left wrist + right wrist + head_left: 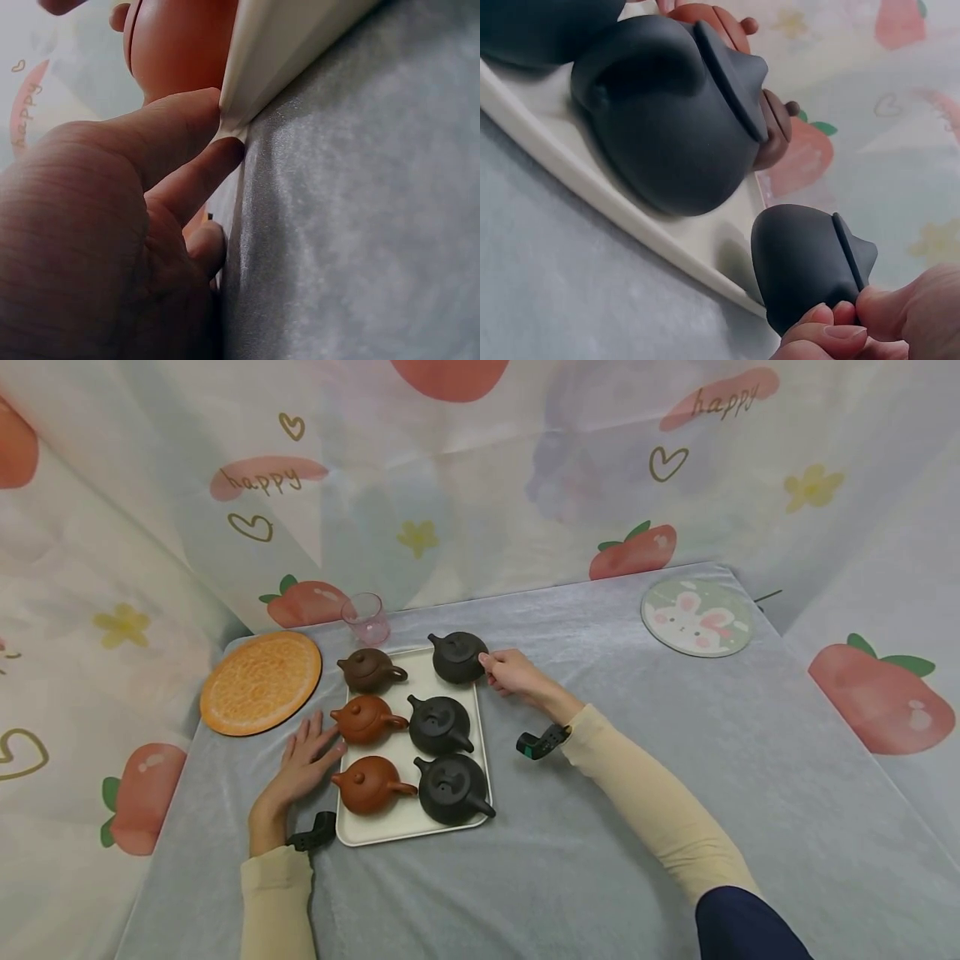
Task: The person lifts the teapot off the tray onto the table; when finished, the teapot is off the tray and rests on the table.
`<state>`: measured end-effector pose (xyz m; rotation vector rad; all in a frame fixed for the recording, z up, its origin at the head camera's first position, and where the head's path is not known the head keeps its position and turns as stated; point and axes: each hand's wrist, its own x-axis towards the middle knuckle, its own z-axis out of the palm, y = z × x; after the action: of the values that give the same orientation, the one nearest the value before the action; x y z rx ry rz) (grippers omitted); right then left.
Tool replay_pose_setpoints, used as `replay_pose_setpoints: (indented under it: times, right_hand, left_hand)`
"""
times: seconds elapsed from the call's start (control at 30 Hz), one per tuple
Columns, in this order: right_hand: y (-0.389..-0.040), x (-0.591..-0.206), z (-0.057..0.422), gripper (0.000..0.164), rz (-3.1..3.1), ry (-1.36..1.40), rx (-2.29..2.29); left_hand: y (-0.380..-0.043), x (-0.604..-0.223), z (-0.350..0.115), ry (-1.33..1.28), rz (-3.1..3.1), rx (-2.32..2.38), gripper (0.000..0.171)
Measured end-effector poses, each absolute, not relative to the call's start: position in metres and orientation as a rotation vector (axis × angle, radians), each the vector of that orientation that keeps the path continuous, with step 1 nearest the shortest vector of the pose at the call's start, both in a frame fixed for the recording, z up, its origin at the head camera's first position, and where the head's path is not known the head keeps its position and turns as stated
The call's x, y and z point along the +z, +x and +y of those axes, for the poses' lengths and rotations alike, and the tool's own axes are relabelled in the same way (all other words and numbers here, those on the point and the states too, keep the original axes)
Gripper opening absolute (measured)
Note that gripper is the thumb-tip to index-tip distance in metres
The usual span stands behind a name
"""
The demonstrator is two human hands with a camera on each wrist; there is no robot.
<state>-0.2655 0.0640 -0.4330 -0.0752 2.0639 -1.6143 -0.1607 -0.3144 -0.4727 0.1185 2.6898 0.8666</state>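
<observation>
Looking at pale printed fabric as the whole backdrop, with "happy" lettering, hearts, flowers and red fruit. Got a gray cloth-covered surface in front of it, and on that a cream tray, longer near-to-far than side-to-side. Also got an orange round mat left of the tray, plus a green round mat with white bunnies, well apart at the far right.

Now for hands. Spotted the left hand beside the tray's left edge with fingers spread and fairly straight, touching the rim. Caught the right hand with thumb and fingers pressed together, pinching a black teapot on the handle side. Can't see much of the handle.

Found that pot at the tray's far right corner, lid on. Pointing its spout left and slightly away, with the handle on the right, so a long axis mostly across the tray's short side. Can't tell whether resting on the tray or held just above it.

Counted two more black teapots nearer on the right side of the tray, aiming spouts left and away. Counted two orange-brown teapots in the left column too, then a smaller dark brown teapot at its far end, all with spouts left and handles right. Last and smallest: a pinkish clear glass just behind the dark brown pot.
</observation>
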Motion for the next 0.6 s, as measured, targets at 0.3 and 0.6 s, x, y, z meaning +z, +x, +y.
replay_pose_setpoints:
  times: [0.3,0.6]
  right_hand:
    - [-0.271,-0.429,0.086,0.040,2.121,-0.047,-1.588]
    - [-0.273,-0.430,0.106,0.038,2.127,-0.002,-1.611]
  left_hand:
    - [-0.160,-0.472,-0.313,0.125,2.689,0.871,0.070]
    - [-0.160,-0.472,-0.313,0.130,2.692,0.871,0.071]
